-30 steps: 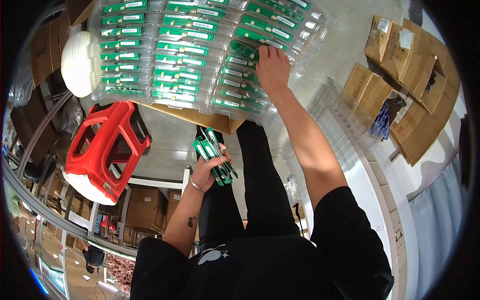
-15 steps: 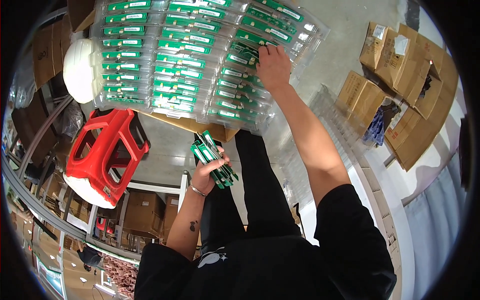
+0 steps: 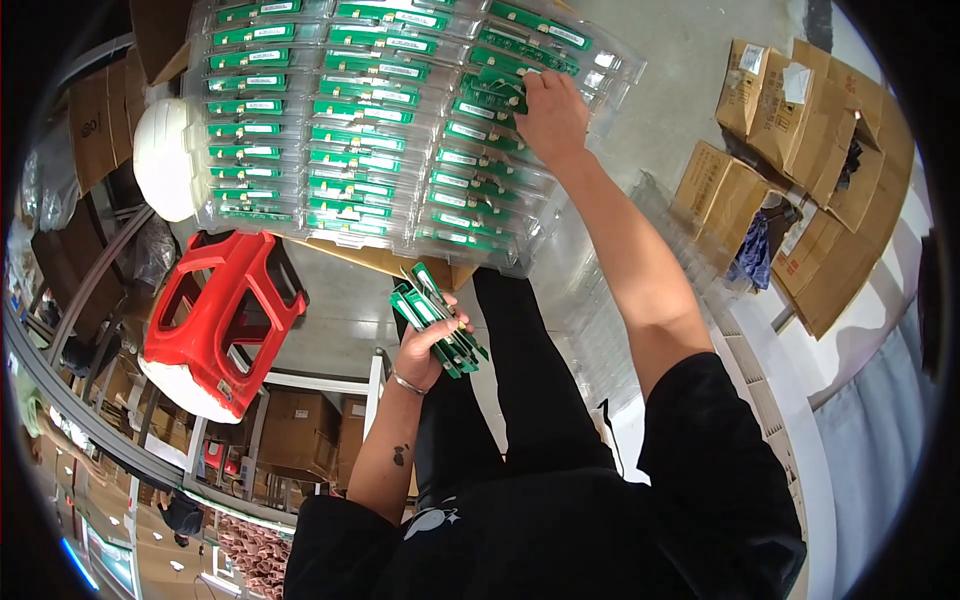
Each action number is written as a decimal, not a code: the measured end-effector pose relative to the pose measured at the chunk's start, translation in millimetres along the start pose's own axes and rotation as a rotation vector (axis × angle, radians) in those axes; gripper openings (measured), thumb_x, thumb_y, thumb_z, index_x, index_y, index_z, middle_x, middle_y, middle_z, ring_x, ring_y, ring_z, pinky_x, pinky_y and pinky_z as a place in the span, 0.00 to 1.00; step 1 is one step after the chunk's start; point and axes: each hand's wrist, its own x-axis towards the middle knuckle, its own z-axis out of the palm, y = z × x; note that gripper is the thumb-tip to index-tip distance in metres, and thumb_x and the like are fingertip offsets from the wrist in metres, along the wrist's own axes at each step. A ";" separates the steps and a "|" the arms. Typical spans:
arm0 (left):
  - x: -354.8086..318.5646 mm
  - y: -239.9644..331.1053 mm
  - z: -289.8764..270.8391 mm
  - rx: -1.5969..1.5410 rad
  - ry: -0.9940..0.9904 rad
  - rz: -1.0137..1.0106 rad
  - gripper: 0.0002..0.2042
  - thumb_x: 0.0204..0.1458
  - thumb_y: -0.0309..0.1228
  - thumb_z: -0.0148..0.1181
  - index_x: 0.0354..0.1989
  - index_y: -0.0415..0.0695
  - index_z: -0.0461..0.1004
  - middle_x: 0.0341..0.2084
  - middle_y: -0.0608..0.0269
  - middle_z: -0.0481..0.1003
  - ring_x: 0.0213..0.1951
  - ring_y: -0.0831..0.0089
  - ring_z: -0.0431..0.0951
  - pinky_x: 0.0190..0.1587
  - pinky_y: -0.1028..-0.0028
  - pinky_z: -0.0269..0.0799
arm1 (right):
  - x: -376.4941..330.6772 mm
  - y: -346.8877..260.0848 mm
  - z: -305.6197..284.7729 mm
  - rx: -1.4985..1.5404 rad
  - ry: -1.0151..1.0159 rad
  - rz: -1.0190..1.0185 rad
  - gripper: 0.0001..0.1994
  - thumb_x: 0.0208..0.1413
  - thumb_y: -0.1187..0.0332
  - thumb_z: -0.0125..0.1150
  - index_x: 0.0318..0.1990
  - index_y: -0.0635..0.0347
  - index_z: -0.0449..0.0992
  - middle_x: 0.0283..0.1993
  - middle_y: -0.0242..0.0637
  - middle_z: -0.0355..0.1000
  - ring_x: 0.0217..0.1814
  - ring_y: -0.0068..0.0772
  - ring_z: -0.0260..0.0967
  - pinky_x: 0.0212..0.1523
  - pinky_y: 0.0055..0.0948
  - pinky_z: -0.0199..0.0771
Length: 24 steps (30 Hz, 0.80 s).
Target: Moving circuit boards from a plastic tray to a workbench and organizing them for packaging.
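My left hand point(image 3: 432, 350) is closed round a fanned bundle of green circuit boards point(image 3: 422, 305), held low in front of my legs. Ahead lies a clear plastic tray point(image 3: 306, 180) with three columns of slots, many holding a narrow green board with a white label. My right hand point(image 3: 556, 112) reaches over the right column, its fingers closed at the end of a circuit board point(image 3: 492, 92) that sits askew in its slot. The fingertips are partly hidden behind the hand.
A red plastic stool point(image 3: 222, 310) lies tipped left of my legs, near a white rounded object point(image 3: 168, 160). Stacked clear trays point(image 3: 640, 270) stand to the right, beyond my right forearm. Opened cardboard boxes point(image 3: 800, 130) are at the far right. Metal shelving with cartons point(image 3: 298, 430) fills the lower left.
My right hand has shifted slightly farther away along the right column, with the board beside its fingers lying more askew. My left hand still holds its bundle. The whole view has shifted a little.
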 end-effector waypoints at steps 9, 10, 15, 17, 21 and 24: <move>1.4 -3.2 2.1 -0.053 -0.004 0.019 0.15 0.47 0.24 0.54 0.45 0.46 0.64 0.31 0.60 0.69 0.37 0.65 0.72 0.41 0.63 0.72 | 40.5 13.2 2.6 -0.082 0.116 -0.052 0.26 0.31 0.69 0.72 0.42 0.57 0.68 0.41 0.37 0.66 0.48 0.41 0.63 0.47 0.37 0.68; 1.5 -3.8 2.7 -0.050 0.008 0.022 0.15 0.47 0.24 0.54 0.45 0.46 0.64 0.31 0.60 0.69 0.37 0.65 0.72 0.41 0.63 0.72 | 40.0 14.2 4.7 -0.084 0.118 -0.049 0.26 0.31 0.69 0.72 0.42 0.57 0.68 0.41 0.37 0.66 0.48 0.41 0.63 0.47 0.37 0.68; 3.0 -3.6 7.4 -0.083 0.012 0.027 0.15 0.47 0.23 0.55 0.45 0.46 0.65 0.31 0.60 0.70 0.37 0.66 0.73 0.41 0.67 0.70 | 38.7 14.5 9.9 -0.002 0.152 -0.024 0.26 0.31 0.66 0.72 0.41 0.58 0.67 0.40 0.39 0.67 0.46 0.42 0.65 0.47 0.38 0.67; 4.2 -3.6 10.3 -0.103 0.012 0.030 0.15 0.46 0.23 0.56 0.44 0.45 0.65 0.31 0.60 0.71 0.36 0.67 0.73 0.40 0.68 0.70 | 40.0 13.9 9.3 -0.015 0.124 -0.034 0.25 0.31 0.66 0.71 0.41 0.57 0.67 0.39 0.39 0.69 0.45 0.42 0.66 0.45 0.38 0.67; 6.0 -2.4 13.4 -0.111 0.036 0.046 0.15 0.46 0.23 0.56 0.44 0.45 0.65 0.31 0.60 0.71 0.37 0.67 0.73 0.40 0.69 0.69 | 41.8 15.7 0.9 -0.074 0.027 -0.091 0.23 0.33 0.65 0.70 0.40 0.56 0.69 0.38 0.38 0.71 0.43 0.43 0.68 0.42 0.41 0.68; 6.0 -2.2 14.0 -0.109 0.032 0.057 0.15 0.46 0.23 0.56 0.44 0.45 0.65 0.31 0.60 0.71 0.37 0.67 0.73 0.40 0.69 0.69 | 44.3 19.7 -11.1 -0.047 0.014 -0.134 0.22 0.34 0.63 0.69 0.39 0.56 0.69 0.39 0.38 0.71 0.43 0.42 0.68 0.43 0.41 0.67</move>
